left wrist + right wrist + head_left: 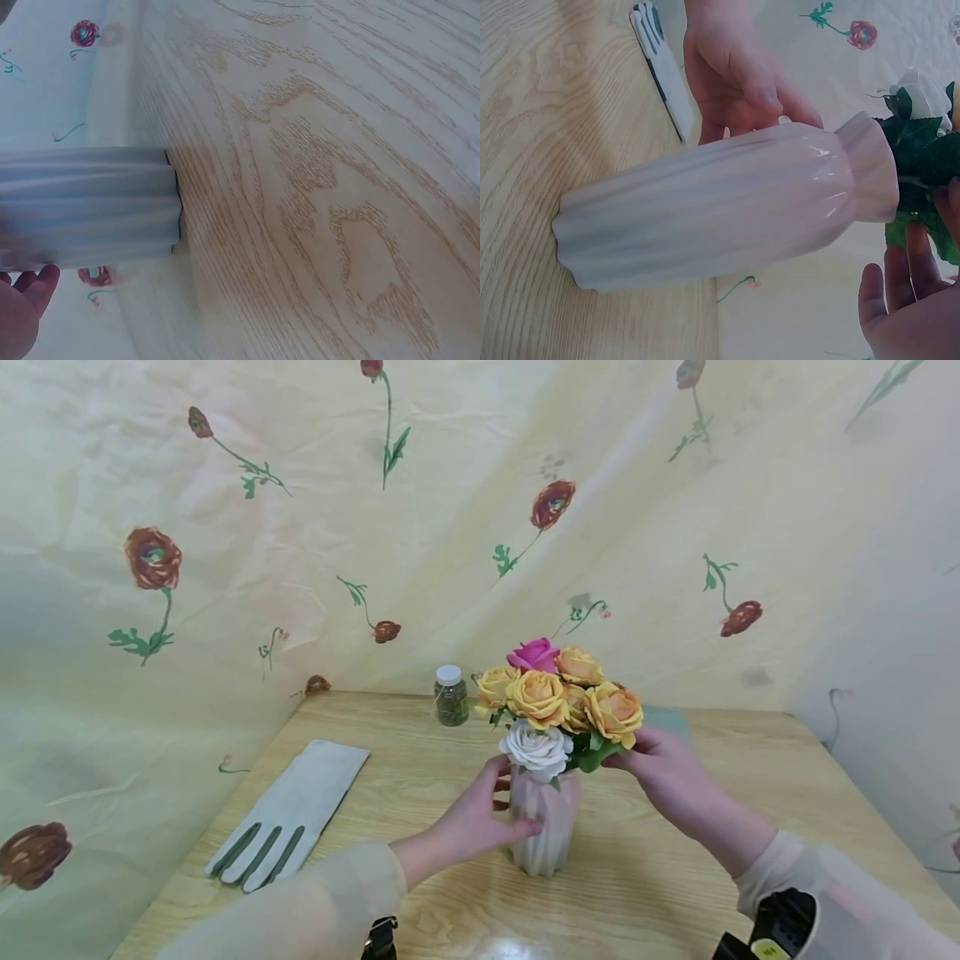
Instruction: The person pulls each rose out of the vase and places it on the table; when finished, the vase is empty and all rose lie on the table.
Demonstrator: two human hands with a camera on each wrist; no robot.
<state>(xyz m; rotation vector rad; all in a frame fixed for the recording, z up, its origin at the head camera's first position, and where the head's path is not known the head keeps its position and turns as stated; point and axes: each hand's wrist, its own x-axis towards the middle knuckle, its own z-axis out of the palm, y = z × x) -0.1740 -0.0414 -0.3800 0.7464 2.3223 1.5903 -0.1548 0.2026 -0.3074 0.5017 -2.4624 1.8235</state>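
Pale vase (552,825) upright, long axis vertical, mouth up, roses (537,697) above

Vase (546,827): is standing upright on the table (637,885). Roses (540,700): are sitting in the vase's mouth. Left hand (483,817): is lying against the vase's left side, thumb across its front. Right hand (670,779): is reaching in at the roses' right. Jar (451,700): is standing behind the vase, leftward, before the backdrop (450,543). Glove (303,797): is lying far left. Flat sheet (671,720): is lying behind the right hand.
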